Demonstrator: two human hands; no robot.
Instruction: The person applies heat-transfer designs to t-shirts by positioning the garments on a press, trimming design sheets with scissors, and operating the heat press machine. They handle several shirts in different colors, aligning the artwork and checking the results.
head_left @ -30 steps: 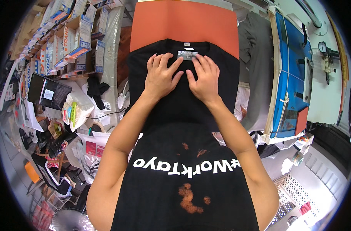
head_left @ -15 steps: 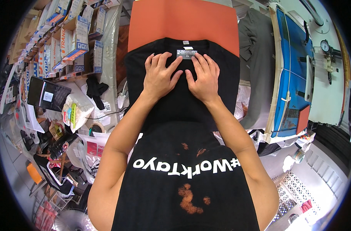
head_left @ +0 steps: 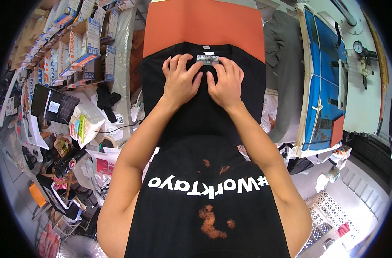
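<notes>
A black T-shirt (head_left: 196, 116) lies spread over an orange platen board (head_left: 204, 23), its neckline toward the far end. Just inside the collar there is a small grey label (head_left: 207, 59) with light print. My left hand (head_left: 181, 84) rests on the shirt at the label's left, its fingers bent and spread, the index fingertip at the label's edge. On the other side my right hand (head_left: 226, 84) mirrors it, index fingertip by the label's right edge and thumb on the cloth. Neither hand grips anything that I can see.
Stacked cardboard boxes (head_left: 86, 43) crowd the left, above a dark tablet-like screen (head_left: 54, 104) and a black cloth (head_left: 107, 101). To the right hangs a grey garment (head_left: 284, 86) beside a blue framed panel (head_left: 320, 81). A pressure gauge (head_left: 358, 47) is mounted farther right.
Both hands have shifted very slightly along the label, with their fingers curling a little more. The shirt and label stay in place on the board.
</notes>
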